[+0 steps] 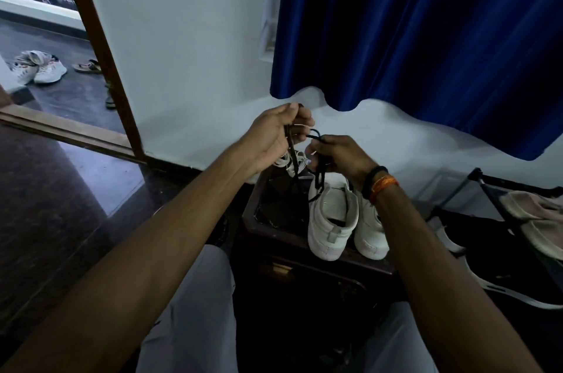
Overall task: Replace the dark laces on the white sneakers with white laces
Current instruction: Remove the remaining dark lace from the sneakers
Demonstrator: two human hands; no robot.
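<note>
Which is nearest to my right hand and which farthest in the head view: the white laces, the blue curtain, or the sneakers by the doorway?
From the right hand:
1. White laces, just left of it on the dark table.
2. Blue curtain, above and behind on the wall.
3. Sneakers by the doorway, far left, outside.

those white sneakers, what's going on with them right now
A person is pulling a dark lace out of the near white sneaker. The left hand and right hand each grip part of it above the shoe. A second sneaker stands beside it on a dark wooden table, with white laces bundled behind.
</note>
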